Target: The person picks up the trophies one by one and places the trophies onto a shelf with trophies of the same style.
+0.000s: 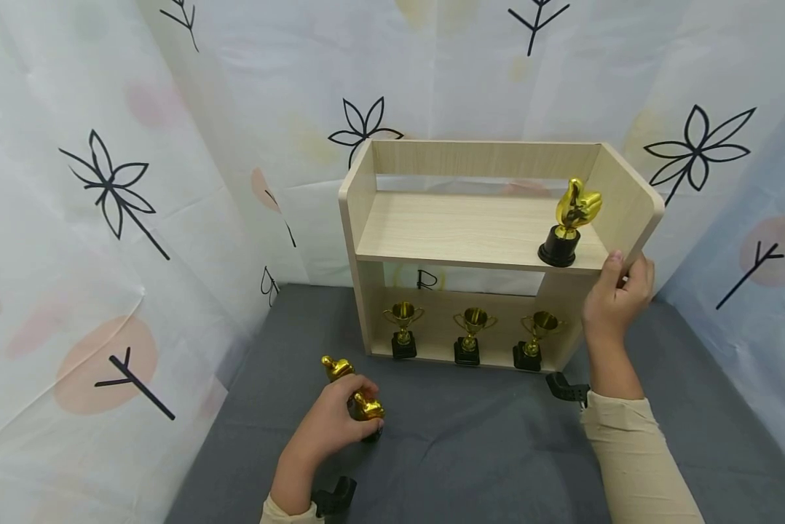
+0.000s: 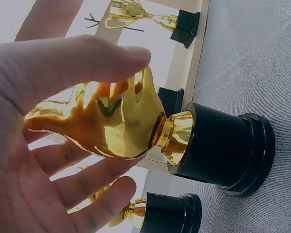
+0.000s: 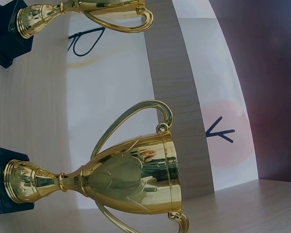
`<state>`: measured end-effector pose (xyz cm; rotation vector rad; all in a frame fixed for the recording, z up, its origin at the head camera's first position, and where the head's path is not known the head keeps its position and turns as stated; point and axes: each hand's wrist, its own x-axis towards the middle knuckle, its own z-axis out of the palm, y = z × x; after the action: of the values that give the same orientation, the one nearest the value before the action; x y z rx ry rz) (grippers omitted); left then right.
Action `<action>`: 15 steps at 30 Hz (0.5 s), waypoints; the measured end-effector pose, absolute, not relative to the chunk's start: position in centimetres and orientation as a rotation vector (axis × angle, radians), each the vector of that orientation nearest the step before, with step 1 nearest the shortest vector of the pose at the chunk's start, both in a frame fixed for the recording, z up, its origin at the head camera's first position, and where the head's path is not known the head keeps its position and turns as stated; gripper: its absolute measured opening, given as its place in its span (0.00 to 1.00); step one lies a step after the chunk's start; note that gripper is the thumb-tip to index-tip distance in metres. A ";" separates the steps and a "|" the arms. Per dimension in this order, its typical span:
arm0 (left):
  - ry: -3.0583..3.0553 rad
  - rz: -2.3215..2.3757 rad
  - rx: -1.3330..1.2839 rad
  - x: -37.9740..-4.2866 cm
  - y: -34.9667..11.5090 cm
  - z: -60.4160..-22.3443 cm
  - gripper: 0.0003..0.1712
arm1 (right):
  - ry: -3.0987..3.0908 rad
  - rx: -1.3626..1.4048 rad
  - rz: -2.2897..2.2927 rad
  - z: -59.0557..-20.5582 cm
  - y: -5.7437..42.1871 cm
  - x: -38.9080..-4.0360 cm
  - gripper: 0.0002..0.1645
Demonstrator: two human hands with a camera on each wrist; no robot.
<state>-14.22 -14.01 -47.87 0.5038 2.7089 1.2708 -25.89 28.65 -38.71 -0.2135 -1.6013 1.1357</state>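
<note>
My left hand (image 1: 330, 418) is around a gold thumbs-up trophy (image 2: 121, 126) with a round black base, low over the grey cloth. The left wrist view shows the thumb on the gold part and the other fingers behind it. A second thumbs-up trophy (image 1: 336, 367) stands just beyond, partly hidden by the hand. At the right, my right hand (image 1: 617, 295) grips the front edge of the wooden shelf's side panel (image 1: 628, 193). On the upper board, close to that panel, stands another thumbs-up trophy (image 1: 572, 211).
Three gold cup trophies with black square bases stand along the lower board: a left cup (image 1: 403, 327), a middle cup (image 1: 472, 335) and a right cup (image 3: 136, 174). Patterned cloth walls (image 1: 248, 109) enclose the grey table (image 1: 445, 451) at the back and sides.
</note>
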 end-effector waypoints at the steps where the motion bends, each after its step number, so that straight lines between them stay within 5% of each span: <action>1: 2.709 1.273 0.504 -14.2 -14.0 -47.9 0.23 | -1.600 -0.212 1.135 -38.7 28.7 -25.9 0.24; 15: 2.788 1.271 0.456 -13.7 -14.0 -47.8 0.23 | -1.587 -0.229 1.142 -38.9 28.7 -26.1 0.24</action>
<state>-13.71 -14.02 -47.80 0.4561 2.7879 1.2714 -26.11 28.74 -38.85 -0.2289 -1.5869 1.1422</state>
